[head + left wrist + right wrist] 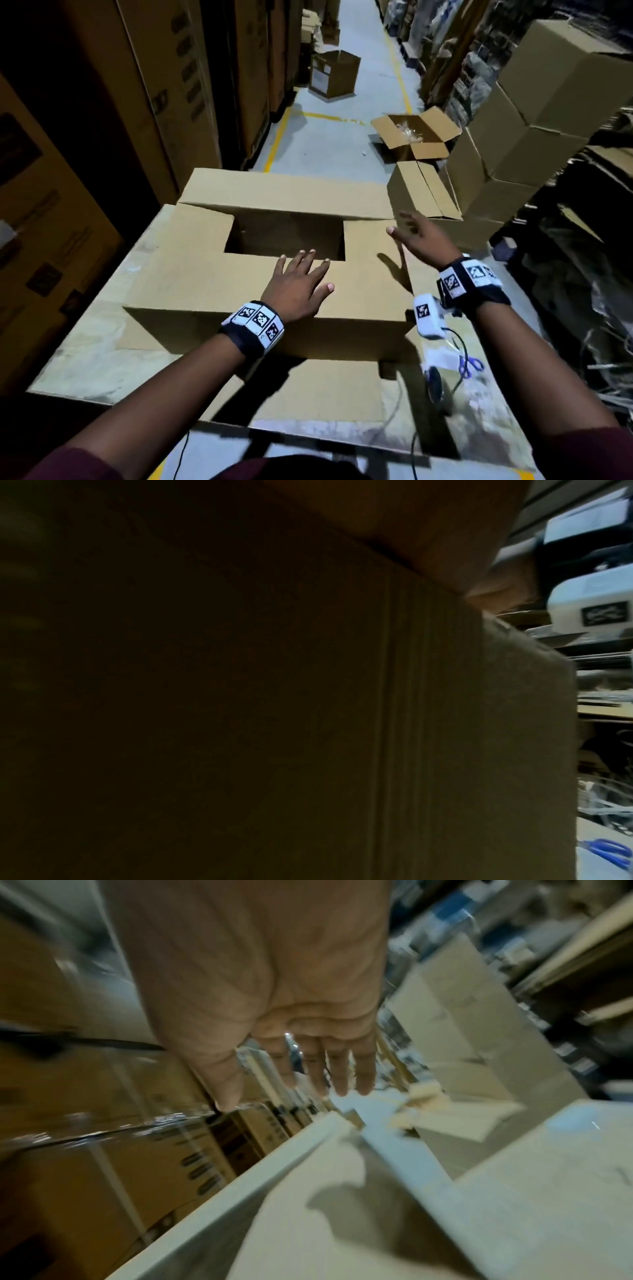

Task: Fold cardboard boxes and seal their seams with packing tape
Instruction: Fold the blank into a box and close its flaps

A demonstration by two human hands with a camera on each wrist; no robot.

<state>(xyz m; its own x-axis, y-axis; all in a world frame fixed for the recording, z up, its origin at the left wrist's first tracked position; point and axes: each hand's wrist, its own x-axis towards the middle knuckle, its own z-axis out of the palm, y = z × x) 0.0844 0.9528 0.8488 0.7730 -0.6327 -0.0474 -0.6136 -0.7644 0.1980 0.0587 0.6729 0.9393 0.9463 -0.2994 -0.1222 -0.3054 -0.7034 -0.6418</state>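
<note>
While I watch from the head view, my left hand [298,287] lies flat, fingers straight, on the near flap of the box [212,274] on the table [85,356]; fingertips reach the flap's edge at the open gap. My right hand [419,236] hovers spread above the box's right flap, holding nothing. From the left wrist, I see only dark cardboard [411,723] close up. From the right wrist, my splayed fingers [365,1074] hang clear above the blurred flap [342,1204].
</note>
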